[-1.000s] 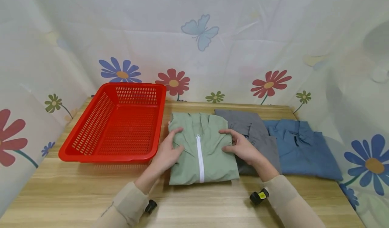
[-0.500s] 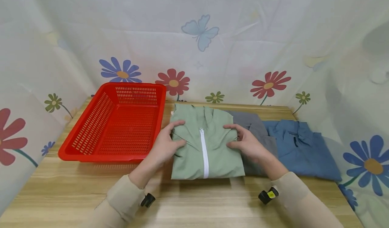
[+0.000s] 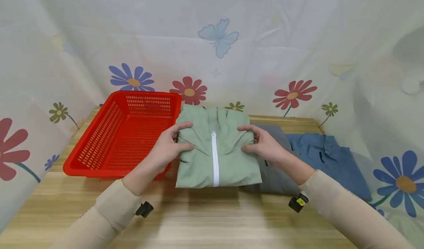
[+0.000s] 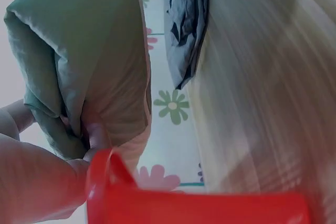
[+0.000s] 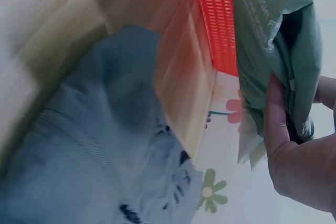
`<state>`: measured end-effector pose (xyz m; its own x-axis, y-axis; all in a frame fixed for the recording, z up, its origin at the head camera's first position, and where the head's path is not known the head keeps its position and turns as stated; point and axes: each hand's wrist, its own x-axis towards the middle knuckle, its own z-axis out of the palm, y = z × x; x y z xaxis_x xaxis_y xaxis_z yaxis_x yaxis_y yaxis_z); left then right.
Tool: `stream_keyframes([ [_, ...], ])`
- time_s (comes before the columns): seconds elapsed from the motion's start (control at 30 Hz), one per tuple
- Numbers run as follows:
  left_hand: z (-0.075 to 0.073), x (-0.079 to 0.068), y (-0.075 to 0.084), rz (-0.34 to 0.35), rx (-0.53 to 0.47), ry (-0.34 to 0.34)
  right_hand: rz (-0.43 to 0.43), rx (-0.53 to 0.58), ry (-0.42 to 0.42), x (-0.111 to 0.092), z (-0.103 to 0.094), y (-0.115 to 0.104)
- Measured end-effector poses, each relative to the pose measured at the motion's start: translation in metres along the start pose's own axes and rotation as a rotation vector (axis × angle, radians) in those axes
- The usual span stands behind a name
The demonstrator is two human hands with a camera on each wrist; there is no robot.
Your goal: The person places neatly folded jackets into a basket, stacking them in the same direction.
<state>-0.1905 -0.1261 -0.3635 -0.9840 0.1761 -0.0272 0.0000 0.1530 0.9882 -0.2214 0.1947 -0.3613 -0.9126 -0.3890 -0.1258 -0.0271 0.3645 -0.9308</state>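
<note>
From the head, the soft green folded cloth jacket is up off the pale wooden table. It sits between the left hand and the right hand, and each one pinches a side edge. It is about as wide as it is long, and its white zip runs from far to near. The red plastic basket with holes is just to its left, so the left hand is nearer to that.

From the left wrist, those fingers hold the folded side, with red plastic close by.

From the right wrist, fingers pinch the jacket's other side, and the basket is past it.
</note>
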Motion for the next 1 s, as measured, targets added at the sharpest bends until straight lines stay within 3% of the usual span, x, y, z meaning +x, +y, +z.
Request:
stream_keyframes([
  [0.47, -0.042, 0.004, 0.012, -0.1, -0.013, -0.046, -0.056, 0.094, -0.028, 0.015, 0.021, -0.024],
  [0.73, -0.065, 0.002, 0.027, -0.113, 0.006, -0.06, -0.057, 0.063, -0.035, 0.03, 0.033, -0.04],
  [1.0, -0.097, 0.011, 0.037, -0.132, 0.038, -0.086, -0.092, 0.051, -0.022, 0.046, 0.046, -0.056],
])
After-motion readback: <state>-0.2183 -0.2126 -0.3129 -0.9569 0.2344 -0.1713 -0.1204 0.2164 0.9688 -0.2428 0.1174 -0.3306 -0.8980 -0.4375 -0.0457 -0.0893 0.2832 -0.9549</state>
